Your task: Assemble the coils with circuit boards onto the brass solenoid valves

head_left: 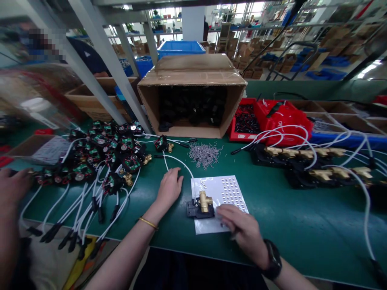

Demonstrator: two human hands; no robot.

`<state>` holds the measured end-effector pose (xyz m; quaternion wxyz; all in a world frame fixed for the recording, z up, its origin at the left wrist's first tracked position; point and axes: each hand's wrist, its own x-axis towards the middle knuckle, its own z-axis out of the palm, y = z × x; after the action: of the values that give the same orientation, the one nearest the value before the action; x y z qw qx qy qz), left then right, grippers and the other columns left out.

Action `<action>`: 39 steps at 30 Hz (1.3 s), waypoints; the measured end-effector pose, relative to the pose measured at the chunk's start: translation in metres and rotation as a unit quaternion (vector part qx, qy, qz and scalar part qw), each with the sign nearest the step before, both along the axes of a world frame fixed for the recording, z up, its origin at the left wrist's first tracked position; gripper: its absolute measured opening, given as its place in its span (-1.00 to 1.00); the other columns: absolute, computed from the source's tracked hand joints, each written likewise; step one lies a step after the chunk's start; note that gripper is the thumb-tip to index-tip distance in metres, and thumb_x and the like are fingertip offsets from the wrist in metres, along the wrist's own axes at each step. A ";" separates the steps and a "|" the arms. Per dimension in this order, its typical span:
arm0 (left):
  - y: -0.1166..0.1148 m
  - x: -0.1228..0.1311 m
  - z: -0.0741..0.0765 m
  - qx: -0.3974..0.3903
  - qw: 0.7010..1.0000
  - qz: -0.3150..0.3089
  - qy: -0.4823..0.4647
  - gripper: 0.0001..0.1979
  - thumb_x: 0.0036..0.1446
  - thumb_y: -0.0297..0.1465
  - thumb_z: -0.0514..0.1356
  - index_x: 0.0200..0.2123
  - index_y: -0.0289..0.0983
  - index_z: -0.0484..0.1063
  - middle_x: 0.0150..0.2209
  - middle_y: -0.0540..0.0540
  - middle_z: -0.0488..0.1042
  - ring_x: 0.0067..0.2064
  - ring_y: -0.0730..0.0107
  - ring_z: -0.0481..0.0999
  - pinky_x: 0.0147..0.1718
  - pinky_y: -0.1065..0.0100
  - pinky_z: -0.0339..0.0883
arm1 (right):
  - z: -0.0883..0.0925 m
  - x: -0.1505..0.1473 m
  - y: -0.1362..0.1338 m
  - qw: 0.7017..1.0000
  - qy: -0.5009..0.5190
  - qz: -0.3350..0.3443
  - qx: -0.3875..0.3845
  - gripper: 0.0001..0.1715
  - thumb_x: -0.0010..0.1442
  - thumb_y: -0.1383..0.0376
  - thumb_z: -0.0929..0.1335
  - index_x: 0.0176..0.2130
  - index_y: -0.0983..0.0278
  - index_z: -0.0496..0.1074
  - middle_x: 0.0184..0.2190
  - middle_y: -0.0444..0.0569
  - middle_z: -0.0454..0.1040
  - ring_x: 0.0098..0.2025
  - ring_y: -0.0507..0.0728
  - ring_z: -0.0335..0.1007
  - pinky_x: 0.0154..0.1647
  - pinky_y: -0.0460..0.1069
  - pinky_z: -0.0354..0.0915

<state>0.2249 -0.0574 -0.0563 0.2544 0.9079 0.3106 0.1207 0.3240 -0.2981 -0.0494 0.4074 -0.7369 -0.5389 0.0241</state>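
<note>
My left hand [169, 186] rests on the green bench with its fingers curled together. A white cable [165, 160] from a small circuit-board unit with a brass fitting [163, 143] runs into those fingers. A black housing with a brass valve body [205, 201] lies on a white sheet [208, 226] bearing rows of small round silvery pieces [232, 191]. My right hand [242, 231] is just right of the housing, fingers bent and pressed together; motion blur hides what they hold.
Loose screws [205, 154] lie in a heap beyond the sheet. An open carton [192, 131] of black parts stands behind. Wired units [102, 147] crowd the left, near another person's hand [13, 185]. Red bins [284, 121] and finished-looking valve units [305, 155] are right.
</note>
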 end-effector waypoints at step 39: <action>-0.045 -0.047 -0.005 -0.215 0.967 -0.093 -0.098 -0.88 0.11 -0.48 0.06 -0.39 -0.29 0.39 -0.35 -0.07 0.41 -0.28 0.39 0.41 -0.26 0.38 0.27 | 0.009 0.011 0.044 0.944 0.255 -0.035 -0.206 -0.83 0.19 0.28 0.23 -0.25 0.28 0.36 -0.36 -0.03 0.47 -0.31 0.12 0.39 -0.27 0.00 0.25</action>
<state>0.1774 -0.1020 -0.0609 0.4826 0.8406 0.2171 0.1156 0.3349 -0.2543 -0.0405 0.3712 -0.7925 -0.3739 0.3073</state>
